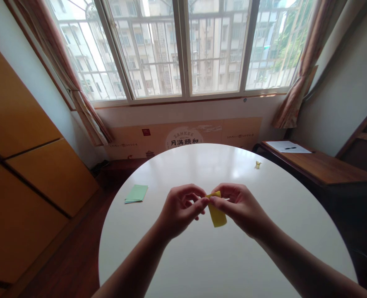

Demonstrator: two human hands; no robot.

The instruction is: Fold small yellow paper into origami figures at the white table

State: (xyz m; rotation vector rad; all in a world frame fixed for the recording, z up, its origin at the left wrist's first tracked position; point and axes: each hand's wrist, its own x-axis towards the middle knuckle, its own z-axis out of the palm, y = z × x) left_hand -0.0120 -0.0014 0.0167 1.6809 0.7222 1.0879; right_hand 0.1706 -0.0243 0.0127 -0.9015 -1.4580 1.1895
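Above the middle of the white round table [183,265], a narrow yellow strip of paper [217,215] is pinched between both hands. My left hand [185,207] grips its upper left edge with thumb and forefinger, the other fingers curled below. Opposite it, my right hand [233,203] pinches the upper part of the same paper, thumb on top. The lower end hangs down toward me, and a small fold or bend shows at the top, partly hidden by the thumbs.
Green paper sheets [136,193] lie stacked at the table's left. A small folded yellow paper piece [257,165] sits near the far right edge. Beyond, a wooden desk [335,165] bears a white sheet [287,146] with a pen. Windows and curtains stand behind the table.
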